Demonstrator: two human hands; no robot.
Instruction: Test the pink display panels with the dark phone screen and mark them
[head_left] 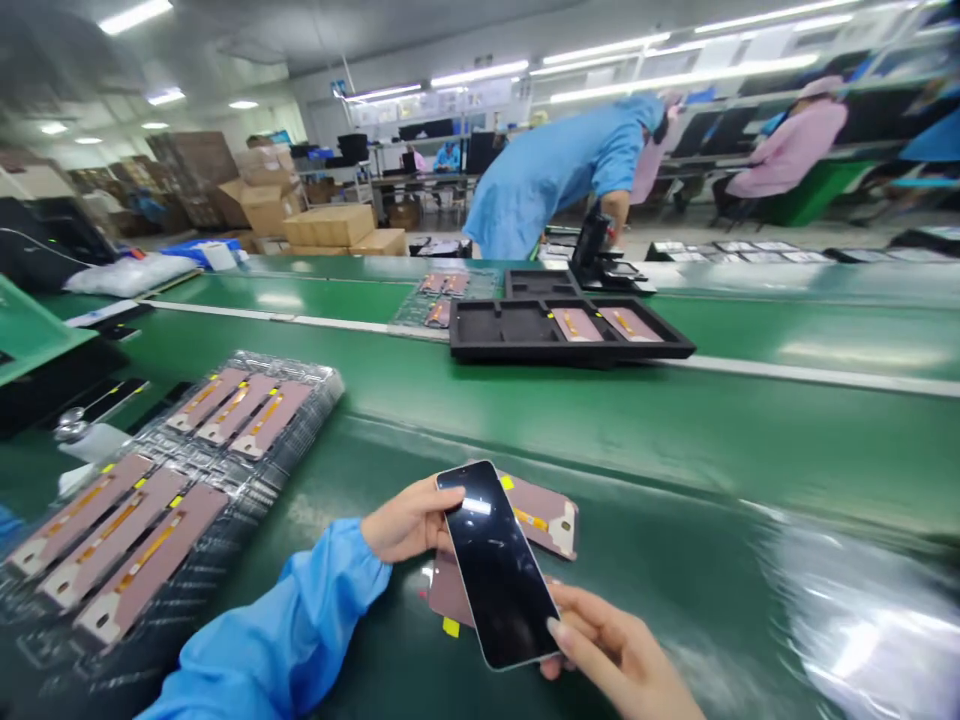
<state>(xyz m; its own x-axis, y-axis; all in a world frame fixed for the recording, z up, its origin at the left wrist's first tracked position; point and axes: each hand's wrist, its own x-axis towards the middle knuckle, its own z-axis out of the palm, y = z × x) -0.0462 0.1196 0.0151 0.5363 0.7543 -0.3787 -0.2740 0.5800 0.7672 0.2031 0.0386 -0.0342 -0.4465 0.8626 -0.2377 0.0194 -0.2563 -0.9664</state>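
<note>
A phone screen panel (pixel 499 575) with a glossy black face is held up between my two hands, tilted toward me. My left hand (pixel 412 520) grips its upper left edge, thumb on the glass. At the lower right corner, my right hand (pixel 604 640) pinches the panel between thumb and fingers. Behind and beneath it, two pinkish display parts lie on the green bench: one display part (pixel 555 520) to the right, with an orange flex strip and yellow tab, and another display part (pixel 450 590) at lower left, mostly covered by the panel.
At left, a stack of clear plastic trays (pixel 300 420) holds several pinkish display parts. A black tray (pixel 480 345) with two parts stands across the bench. Beyond, a person in blue (pixel 555 175) bends over the line. Clear plastic (pixel 870 620) lies at right.
</note>
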